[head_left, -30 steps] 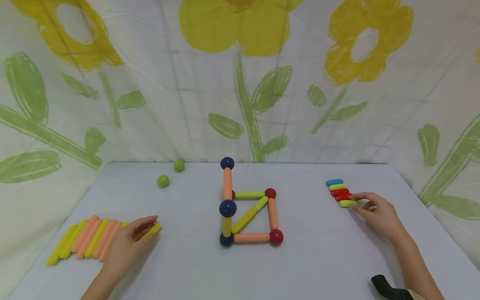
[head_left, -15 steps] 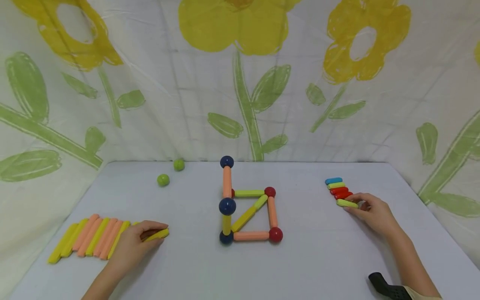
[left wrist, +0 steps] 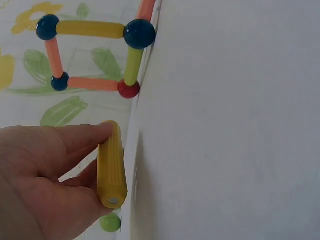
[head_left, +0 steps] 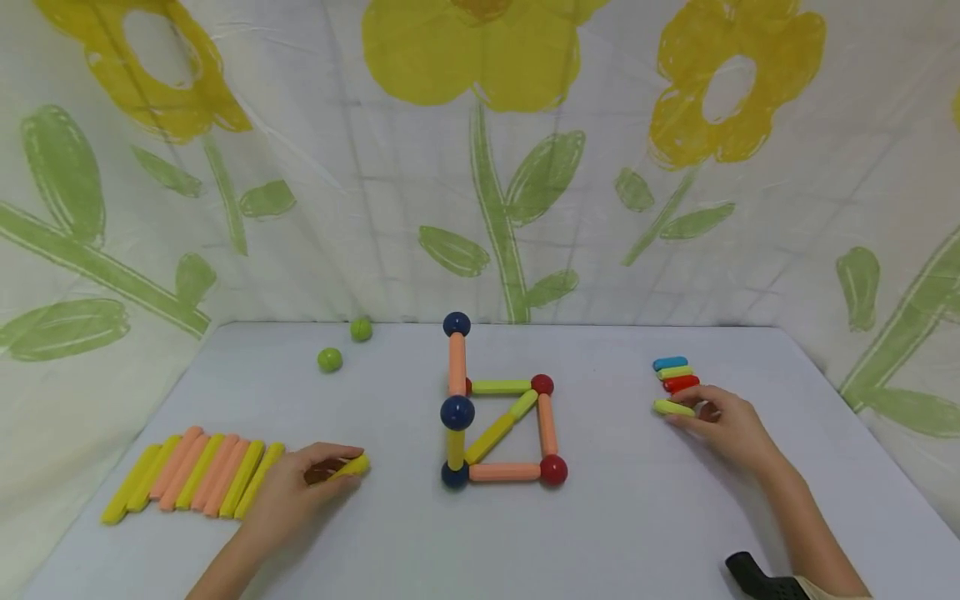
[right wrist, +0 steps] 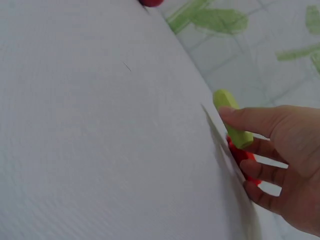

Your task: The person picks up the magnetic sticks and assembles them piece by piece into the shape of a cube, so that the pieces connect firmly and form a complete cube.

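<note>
My left hand (head_left: 296, 487) pinches a yellow magnetic rod (left wrist: 111, 170) between thumb and fingers, its metal-tipped end showing in the left wrist view. In my right hand (head_left: 727, 429) a short yellow-green magnetic rod (right wrist: 234, 122) is pinched the same way, held over the table beside the short rods. Between the hands stands a frame of magnetic rods and balls: a square base with a diagonal, plus an upright side at its left. Its parts include a dark blue ball (head_left: 457, 412), a red ball (head_left: 553, 470) and an orange rod (head_left: 504, 472).
A row of yellow and orange rods (head_left: 183, 471) lies at the left. Two green balls (head_left: 329, 360) sit at the back left. Short blue (head_left: 670, 363), yellow-green and red rods (head_left: 680, 383) lie at the back right, partly behind the right hand. A flowered cloth (head_left: 315, 208) hangs behind the table.
The left hand has carried its yellow rod rightward, away from the row. My right hand has drawn the short yellow-green rod left, away from the red rods.
</note>
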A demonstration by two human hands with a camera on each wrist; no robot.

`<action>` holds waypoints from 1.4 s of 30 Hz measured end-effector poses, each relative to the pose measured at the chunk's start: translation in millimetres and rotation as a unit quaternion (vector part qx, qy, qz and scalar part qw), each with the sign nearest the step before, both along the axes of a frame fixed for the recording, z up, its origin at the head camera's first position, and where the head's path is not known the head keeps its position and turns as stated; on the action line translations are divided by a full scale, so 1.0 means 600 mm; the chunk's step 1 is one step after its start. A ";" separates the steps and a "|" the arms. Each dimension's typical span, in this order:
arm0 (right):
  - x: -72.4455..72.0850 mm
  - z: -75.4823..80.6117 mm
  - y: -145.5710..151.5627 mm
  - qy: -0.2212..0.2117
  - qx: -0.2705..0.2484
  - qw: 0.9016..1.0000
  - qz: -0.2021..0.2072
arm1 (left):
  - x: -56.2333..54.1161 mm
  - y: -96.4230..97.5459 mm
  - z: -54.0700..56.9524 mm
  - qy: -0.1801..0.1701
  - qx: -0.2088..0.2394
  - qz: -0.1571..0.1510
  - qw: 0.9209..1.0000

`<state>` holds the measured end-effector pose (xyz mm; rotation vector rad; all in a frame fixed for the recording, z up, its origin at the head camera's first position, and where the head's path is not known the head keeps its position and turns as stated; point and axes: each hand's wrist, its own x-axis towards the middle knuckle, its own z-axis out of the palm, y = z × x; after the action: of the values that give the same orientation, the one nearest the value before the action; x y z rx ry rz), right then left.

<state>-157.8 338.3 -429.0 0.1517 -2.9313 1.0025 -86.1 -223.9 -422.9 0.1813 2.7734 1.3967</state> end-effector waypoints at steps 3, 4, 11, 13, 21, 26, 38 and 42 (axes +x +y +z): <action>-0.001 -0.001 -0.019 0.009 -0.004 1.000 0.018 | 0.005 0.018 0.002 -0.022 0.029 -0.020 0.999; -0.001 -0.001 -0.025 0.013 -0.006 1.000 0.024 | 0.006 0.024 0.001 -0.029 0.038 -0.028 0.998; 0.000 -0.002 -0.067 0.026 -0.027 0.997 0.060 | 0.014 0.064 0.003 -0.057 0.088 -0.095 0.990; 0.001 0.000 -0.078 0.022 -0.030 0.997 0.066 | 0.017 0.078 0.004 -0.067 0.104 -0.109 0.986; 0.007 0.009 -0.123 0.007 -0.021 0.995 0.092 | 0.030 0.145 0.000 -0.140 0.163 -0.162 0.963; 0.015 0.015 -0.148 0.008 -0.022 0.992 0.120 | 0.032 0.187 0.000 -0.145 0.177 -0.174 0.958; 0.037 0.029 -0.192 0.025 -0.048 0.977 0.205 | 0.015 0.256 -0.007 -0.136 0.195 -0.193 0.952; 0.047 0.030 -0.205 0.033 -0.069 0.968 0.240 | 0.015 0.265 -0.004 -0.130 0.222 -0.177 0.950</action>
<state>-129.7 215.1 -411.0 0.9040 -2.8058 1.2170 -76.9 -64.8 -425.4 0.4439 2.0584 1.7612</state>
